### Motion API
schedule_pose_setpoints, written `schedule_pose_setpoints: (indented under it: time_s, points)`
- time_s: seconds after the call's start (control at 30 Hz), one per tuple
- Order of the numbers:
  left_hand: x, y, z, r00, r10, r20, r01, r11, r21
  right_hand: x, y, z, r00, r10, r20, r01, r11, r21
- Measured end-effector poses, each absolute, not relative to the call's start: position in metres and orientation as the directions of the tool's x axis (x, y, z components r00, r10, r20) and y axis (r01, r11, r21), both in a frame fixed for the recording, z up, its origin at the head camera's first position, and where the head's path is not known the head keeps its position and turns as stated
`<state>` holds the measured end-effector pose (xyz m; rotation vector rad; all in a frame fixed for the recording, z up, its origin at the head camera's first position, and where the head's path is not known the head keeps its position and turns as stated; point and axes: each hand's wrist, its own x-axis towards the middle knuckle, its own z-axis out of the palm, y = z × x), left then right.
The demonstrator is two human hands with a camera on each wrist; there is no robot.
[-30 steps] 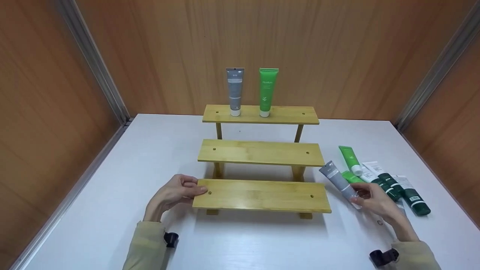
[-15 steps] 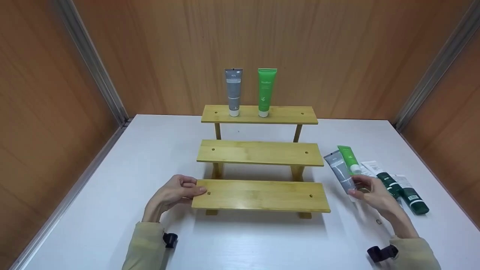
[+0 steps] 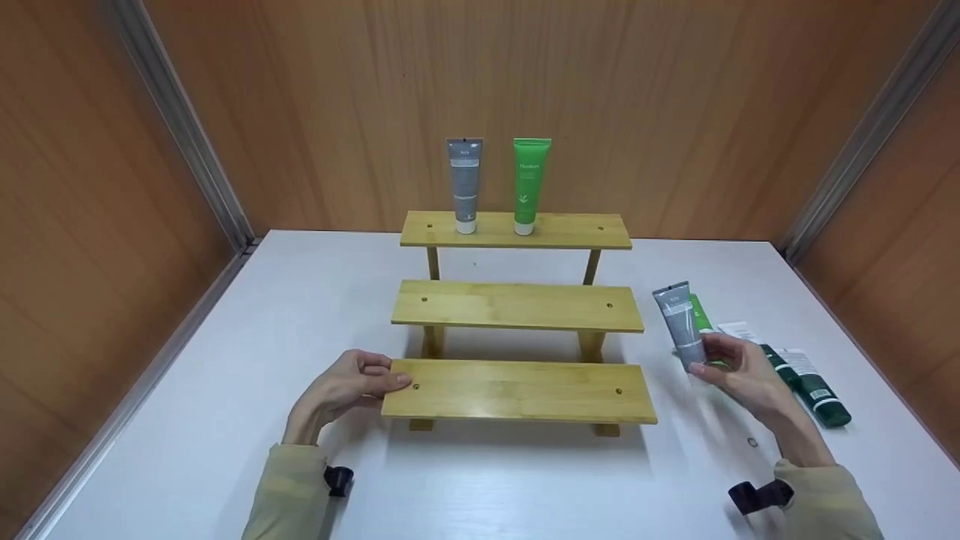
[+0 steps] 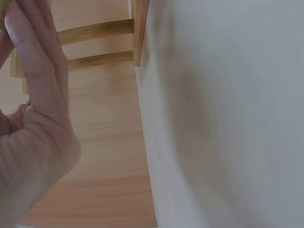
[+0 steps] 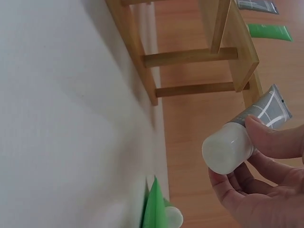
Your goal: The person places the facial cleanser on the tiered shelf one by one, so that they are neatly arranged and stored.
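Evidently the work is part done, judging by how the items lie.

The table (image 3: 480, 487), white and walled by wood-look panels, carries everything inspected. On it stands a three-step wooden rack (image 3: 517, 307), upright. Its top tier (image 3: 577, 230) bears two tubes; no tube stands on the middle tier or on the lowest tier (image 3: 517, 390).

Left hand (image 3: 349, 386): at the left end of the lowest tier, thumb laid on the upper face, fingers drawn close together at the end edge, pinching the board, apparently as a steadying hold. Right hand (image 3: 750, 379): to the right of the rack, thumb and fingers pinching one tube near its cap end.

Outstanding items: dark green-and-white tubes (image 3: 825, 401) lie on the table at the right, with a green tube (image 3: 701, 313) just beyond the right hand. More may be hidden behind that hand; a full count cannot be given.

Item in progress: the held grey tube (image 3: 679, 322), tilted, crimped end up, raised off the table and not yet on any tier. Completed items: a standing grey tube (image 3: 465, 180) and a standing green tube (image 3: 531, 176), both cap down, apart from each other.

Smallest noted: the held tube's white cap (image 5: 228, 148), seen in the right wrist view.
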<state>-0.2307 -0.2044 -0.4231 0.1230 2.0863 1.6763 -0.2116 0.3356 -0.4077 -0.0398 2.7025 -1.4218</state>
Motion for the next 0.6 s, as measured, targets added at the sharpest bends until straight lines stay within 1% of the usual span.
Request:
schedule_pose_setpoints:
  time_s: [0.17,0.4,0.6]
  points:
    - [-0.231,-0.204,-0.423,-0.894,0.339,-0.293,-0.212,0.257,0.943,-0.215,0.332,-0.401,-0.996,-0.066,-0.068,0.022,0.541,-0.841]
    - [-0.231,-0.204,-0.423,-0.882,0.374,-0.287,-0.209,0.237,0.949,-0.218,0.324,-0.390,-0.998,-0.056,-0.040,0.005,0.520,-0.854]
    - [-0.230,-0.205,-0.423,-0.888,0.353,-0.295,-0.213,0.251,0.944,-0.225,0.315,-0.375,-0.998,-0.053,-0.032,0.002,0.498,-0.867]
